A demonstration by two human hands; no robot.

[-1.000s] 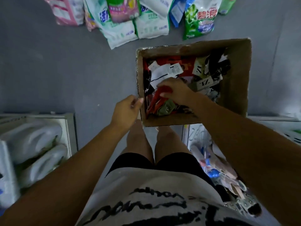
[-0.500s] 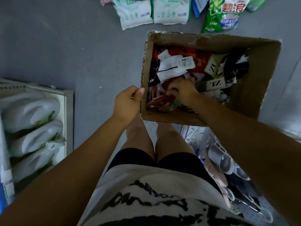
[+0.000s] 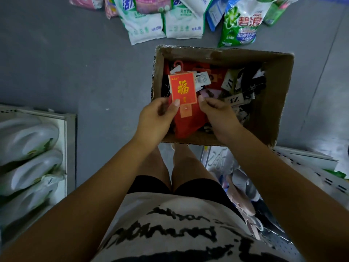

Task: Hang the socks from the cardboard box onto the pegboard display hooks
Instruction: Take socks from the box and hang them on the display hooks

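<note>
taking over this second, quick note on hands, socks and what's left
Left hand pinches the lower left corner of the card on the red socks; right hand pinches the lower right edge.
Red socks are held over the box, hanger on top. Other socks lie in the box.
Done: one pair in hand. Left: hang it, then the rest. No hooks in view.

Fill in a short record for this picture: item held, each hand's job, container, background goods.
Item held: red sock pair with red-and-gold card label, red plastic hook on top
Left hand: pinches the label's lower left corner
Right hand: grips the pair's right edge
Container: open brown cardboard box, more packaged socks inside
Background: detergent bags on grey floor
</note>
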